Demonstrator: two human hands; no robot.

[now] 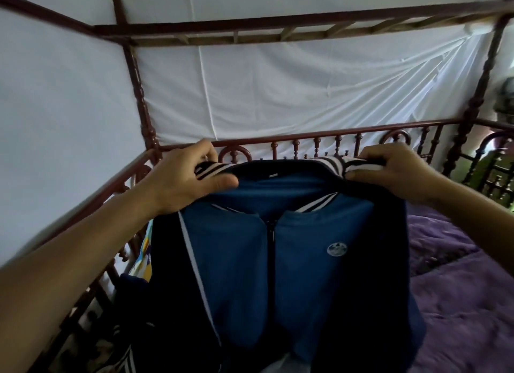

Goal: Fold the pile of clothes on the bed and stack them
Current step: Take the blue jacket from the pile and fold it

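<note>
Jacket (294, 261) hangs up above the purple bedspread (459, 303), zip facing us! Left hand (180, 178) and right hand (395, 172) each pinch the striped collar (358, 164). Soft, floppy, fairly light, I'd say — shoulders look the better hold.

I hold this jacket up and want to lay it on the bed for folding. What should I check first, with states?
1. Left hand grips the collar: ok.
2. Right hand grips the collar's other end: ok.
3. Zipper closed: ok where it shows.
4. Jacket front faces you: ok.
5. Sleeves hang free: cannot tell.
6. Room on the purple blanket: cannot tell.
</note>
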